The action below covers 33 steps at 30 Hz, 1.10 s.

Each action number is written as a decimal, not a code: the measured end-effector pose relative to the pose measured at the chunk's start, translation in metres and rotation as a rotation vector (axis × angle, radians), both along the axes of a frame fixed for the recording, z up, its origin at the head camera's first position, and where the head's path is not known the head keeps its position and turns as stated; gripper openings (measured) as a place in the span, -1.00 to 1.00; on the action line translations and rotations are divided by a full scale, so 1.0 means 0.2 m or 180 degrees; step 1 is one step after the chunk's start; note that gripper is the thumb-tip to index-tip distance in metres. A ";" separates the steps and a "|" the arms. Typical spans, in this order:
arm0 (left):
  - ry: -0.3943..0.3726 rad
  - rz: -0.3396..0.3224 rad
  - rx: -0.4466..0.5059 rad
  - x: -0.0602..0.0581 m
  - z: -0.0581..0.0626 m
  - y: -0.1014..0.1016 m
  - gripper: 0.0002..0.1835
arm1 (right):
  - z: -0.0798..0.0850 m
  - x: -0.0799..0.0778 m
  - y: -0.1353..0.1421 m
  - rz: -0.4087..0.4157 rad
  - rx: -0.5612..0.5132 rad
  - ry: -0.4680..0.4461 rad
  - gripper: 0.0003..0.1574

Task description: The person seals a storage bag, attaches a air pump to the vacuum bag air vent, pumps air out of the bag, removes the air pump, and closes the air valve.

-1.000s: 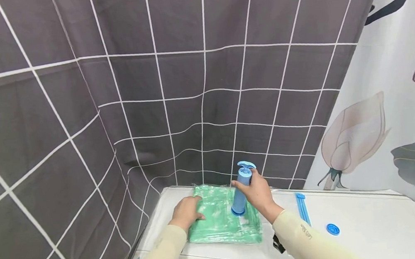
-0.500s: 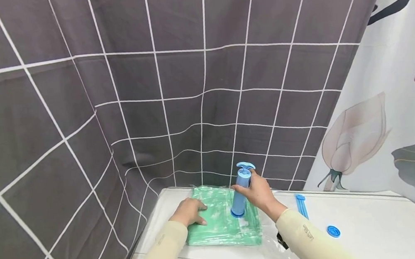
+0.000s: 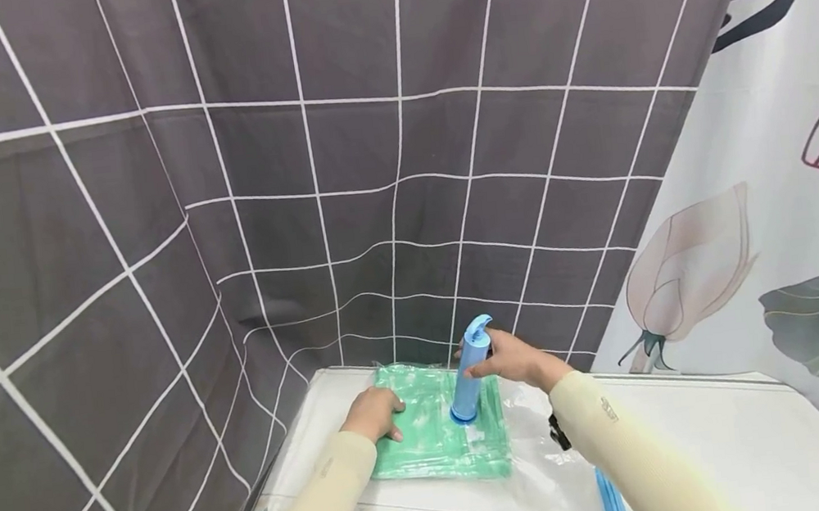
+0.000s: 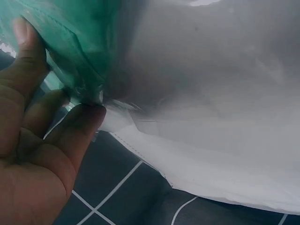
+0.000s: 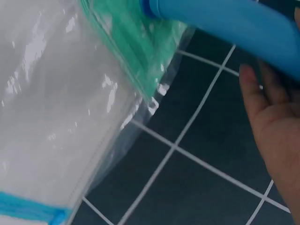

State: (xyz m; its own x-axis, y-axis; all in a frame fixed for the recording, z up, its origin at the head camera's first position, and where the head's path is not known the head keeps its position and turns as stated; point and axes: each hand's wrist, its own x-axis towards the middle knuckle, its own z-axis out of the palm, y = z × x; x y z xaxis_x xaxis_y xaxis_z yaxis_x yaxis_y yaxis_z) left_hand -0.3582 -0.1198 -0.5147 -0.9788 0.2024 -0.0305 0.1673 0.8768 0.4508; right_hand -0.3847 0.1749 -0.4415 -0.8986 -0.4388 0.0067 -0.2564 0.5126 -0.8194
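Note:
A blue hand pump (image 3: 470, 377) stands slightly tilted on a green folded bundle (image 3: 427, 439) inside a clear plastic bag. Its base sits on a dark blue round valve (image 3: 462, 416). My right hand (image 3: 511, 357) holds the pump's upper barrel, with fingers behind and thumb in front. In the right wrist view the thumb (image 5: 251, 86) looks straight, and the grip is partly cut off by the frame. At the bundle's left edge rests my left hand (image 3: 371, 414). Its thumb (image 4: 28, 40) lies on the green, while the other fingers (image 4: 82, 126) touch the edge from the side.
The clear bag (image 5: 37, 103) spreads right over a white table top (image 3: 730, 430). A blue zip strip (image 3: 611, 503) lies near the right forearm, beside a small black clip (image 3: 558, 432). Dark grid-patterned cloth (image 3: 341, 155) hangs close behind and left; a printed white curtain (image 3: 709, 136) hangs right.
The pump's handle has turned and now shows narrower. My right wrist and forearm have swung right, covering the blue disc. The blue strip has shifted toward the front. My left hand stays at the bundle's edge.

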 end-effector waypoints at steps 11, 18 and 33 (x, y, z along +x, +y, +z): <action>0.0139 -0.0036 -0.0108 -0.03 -0.05 0.00 -0.32 | 0.00 0.16 -0.13 -0.1484 0.0541 0.0945 -0.09; 0.0085 -0.0005 -0.0172 -0.04 -0.02 0.00 -0.29 | 0.09 0.12 -0.08 -0.1066 0.0541 0.0700 -0.47; 0.0130 0.0057 -0.0178 -0.07 -0.04 0.03 -0.30 | -0.07 0.13 -0.07 -0.0967 -0.0270 0.0243 0.26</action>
State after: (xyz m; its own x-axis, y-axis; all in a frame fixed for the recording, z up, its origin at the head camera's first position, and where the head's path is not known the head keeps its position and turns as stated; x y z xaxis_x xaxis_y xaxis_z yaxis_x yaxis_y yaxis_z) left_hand -0.3727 -0.1141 -0.5220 -0.9830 0.1838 -0.0012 0.1684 0.9034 0.3943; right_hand -0.3587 0.1601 -0.4560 -0.9838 -0.1454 0.1044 -0.1646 0.5058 -0.8468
